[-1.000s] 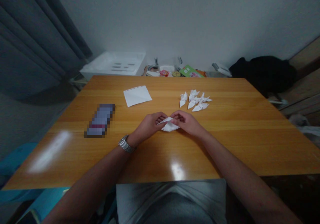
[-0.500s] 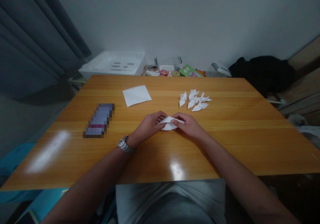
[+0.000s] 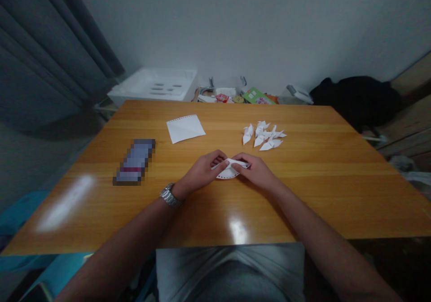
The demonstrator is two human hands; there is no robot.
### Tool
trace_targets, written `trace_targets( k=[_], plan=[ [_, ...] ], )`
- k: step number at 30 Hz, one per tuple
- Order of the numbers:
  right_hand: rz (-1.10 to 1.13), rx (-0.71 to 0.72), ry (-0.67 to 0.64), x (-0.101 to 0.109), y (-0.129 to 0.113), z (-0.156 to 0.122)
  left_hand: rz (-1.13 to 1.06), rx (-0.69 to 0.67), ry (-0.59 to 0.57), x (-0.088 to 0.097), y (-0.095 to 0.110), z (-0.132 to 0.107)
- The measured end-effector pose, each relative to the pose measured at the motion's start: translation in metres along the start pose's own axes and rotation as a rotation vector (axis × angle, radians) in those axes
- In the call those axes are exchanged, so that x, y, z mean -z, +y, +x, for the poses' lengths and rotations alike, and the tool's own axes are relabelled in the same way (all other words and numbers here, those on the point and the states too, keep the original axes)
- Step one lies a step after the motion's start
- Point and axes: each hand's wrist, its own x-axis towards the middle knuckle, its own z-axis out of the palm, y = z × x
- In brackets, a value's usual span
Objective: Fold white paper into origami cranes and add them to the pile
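Observation:
A partly folded sheet of white paper [image 3: 229, 173] with a row of punched holes along its near edge is held between both hands, just over the table. My left hand [image 3: 206, 167], below a metal wristwatch [image 3: 170, 195], grips the paper's left side with thumb on top and fingers curled behind. On the right side, my right hand [image 3: 255, 168] pinches it the same way, its thumb close to the left thumb. Beyond the right hand lie several folded white paper figures [image 3: 266, 136] with pointed tips. Parts of the paper are hidden under the fingers.
A loose white sheet with punched holes [image 3: 186, 129] lies farther back on the wooden table [image 3: 319, 172]. To the left is a blurred-out phone-like device [image 3: 135, 162]. Behind the table stand a white plastic tray [image 3: 161, 84] and a green booklet [image 3: 257, 96].
Both thumbs have come closer together on the paper. Its near flap with the holes now shows more, spread lower toward me. The other things on the table stay put.

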Motion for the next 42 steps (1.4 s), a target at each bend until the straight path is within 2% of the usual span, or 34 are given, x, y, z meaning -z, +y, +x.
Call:
trace_targets(
  k=[7, 15, 22, 30, 35, 42],
  plan=[
    [-0.03, 0.038, -0.022, -0.001, -0.005, -0.001, -0.062, 0.016, 0.029, -0.003, -0.007, 0.001],
    [0.063, -0.024, 0.008, 0.0, -0.004, -0.002, -0.177, 0.035, 0.045, -0.002, -0.002, 0.002],
    [0.105, -0.049, 0.057, 0.001, -0.001, 0.0, -0.177, 0.03, 0.045, -0.003, 0.002, 0.001],
    [0.059, -0.05, 0.012, 0.002, -0.001, -0.001, -0.163, 0.007, 0.002, -0.005, 0.0, 0.0],
    [0.129, -0.074, 0.039, 0.006, 0.002, 0.0, -0.126, 0.009, 0.042, -0.002, 0.001, 0.001],
    [0.177, -0.128, -0.029, 0.012, 0.0, -0.002, -0.123, 0.004, 0.026, -0.001, 0.001, 0.001]
  ],
)
